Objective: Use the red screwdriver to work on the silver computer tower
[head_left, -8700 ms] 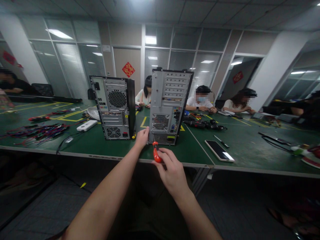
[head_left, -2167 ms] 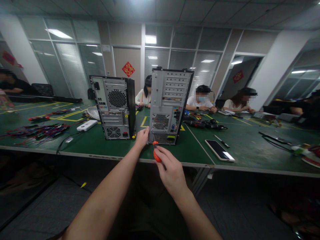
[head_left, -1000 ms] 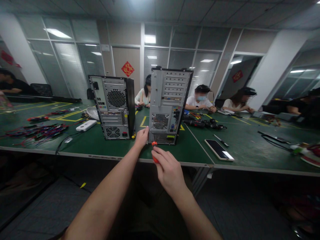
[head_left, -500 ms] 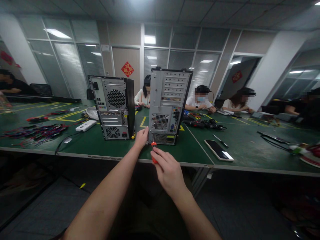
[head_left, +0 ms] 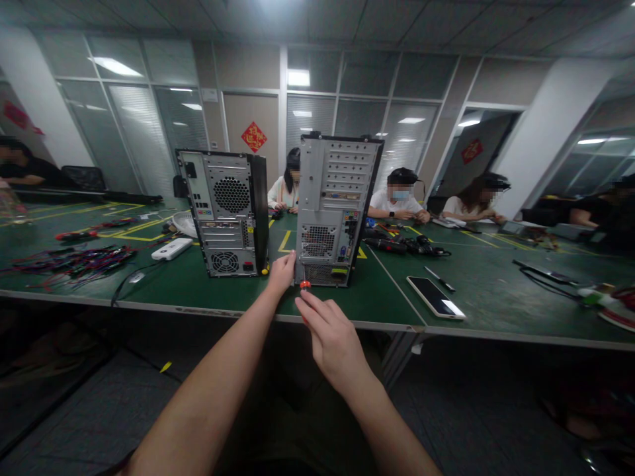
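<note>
A tall grey computer tower (head_left: pixel 317 182) stands upright on the green table, its back panel facing me. My left hand (head_left: pixel 282 274) grips its lower left edge, with the fingers partly hidden around the side. In my right hand (head_left: pixel 331 330) is a screwdriver (head_left: pixel 305 285) with a red-and-black handle, pinched between closed fingers. Its thin shaft points up at the tower's lower left corner. Whether the tip touches a screw is too small to tell. To the left stands a second, shorter computer tower (head_left: pixel 231 225), also back panel toward me, apart from both hands.
On the left lie a tangle of thin cables (head_left: pixel 74 264), a white power strip (head_left: pixel 171 249) and another red-and-black tool (head_left: pixel 76 236). A phone (head_left: pixel 435 297) and a pen (head_left: pixel 439 278) rest on the right. Several people sit across the table (head_left: pixel 496 291); its front edge runs below my hands.
My right hand's fingers have turned slightly around the screwdriver and now cover more of its handle. My left hand and both towers stay in place.
</note>
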`<state>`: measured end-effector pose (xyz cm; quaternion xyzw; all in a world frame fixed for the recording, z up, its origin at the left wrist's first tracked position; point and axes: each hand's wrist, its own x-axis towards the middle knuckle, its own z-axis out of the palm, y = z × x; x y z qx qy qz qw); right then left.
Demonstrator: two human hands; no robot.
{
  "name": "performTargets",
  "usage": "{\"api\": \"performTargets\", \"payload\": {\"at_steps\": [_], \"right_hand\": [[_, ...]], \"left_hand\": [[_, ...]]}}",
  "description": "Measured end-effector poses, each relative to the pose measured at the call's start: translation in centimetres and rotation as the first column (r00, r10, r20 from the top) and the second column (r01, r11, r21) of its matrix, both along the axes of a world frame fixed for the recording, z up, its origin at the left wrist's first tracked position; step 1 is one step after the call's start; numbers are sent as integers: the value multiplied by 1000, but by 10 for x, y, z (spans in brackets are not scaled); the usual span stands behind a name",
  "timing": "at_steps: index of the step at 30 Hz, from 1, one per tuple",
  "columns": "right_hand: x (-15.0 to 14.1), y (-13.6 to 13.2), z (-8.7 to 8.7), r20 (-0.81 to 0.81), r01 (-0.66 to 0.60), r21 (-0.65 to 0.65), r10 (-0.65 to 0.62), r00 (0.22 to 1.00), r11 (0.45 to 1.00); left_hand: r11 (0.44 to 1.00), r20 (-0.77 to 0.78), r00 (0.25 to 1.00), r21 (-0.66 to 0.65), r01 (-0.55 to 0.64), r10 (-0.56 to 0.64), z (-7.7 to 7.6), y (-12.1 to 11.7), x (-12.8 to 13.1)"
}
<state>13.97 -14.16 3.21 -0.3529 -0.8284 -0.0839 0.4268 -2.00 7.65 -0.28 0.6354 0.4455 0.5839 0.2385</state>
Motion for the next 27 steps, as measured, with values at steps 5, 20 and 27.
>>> {"api": "performTargets", "payload": {"at_steps": [5, 20, 27], "right_hand": [[-1, 4, -4, -204, 22, -9, -23, 979, 1000], [-1, 3, -3, -218, 48, 14, -44, 975, 999], [0, 0, 2, -78, 32, 9, -31, 996, 999]], "left_hand": [[1000, 8, 1000, -14, 2, -2, 1, -1, 0], [1000, -8, 1000, -10, -5, 5, 5, -4, 1], [1000, -12, 1000, -17, -9, 9, 4, -3, 1]]}}
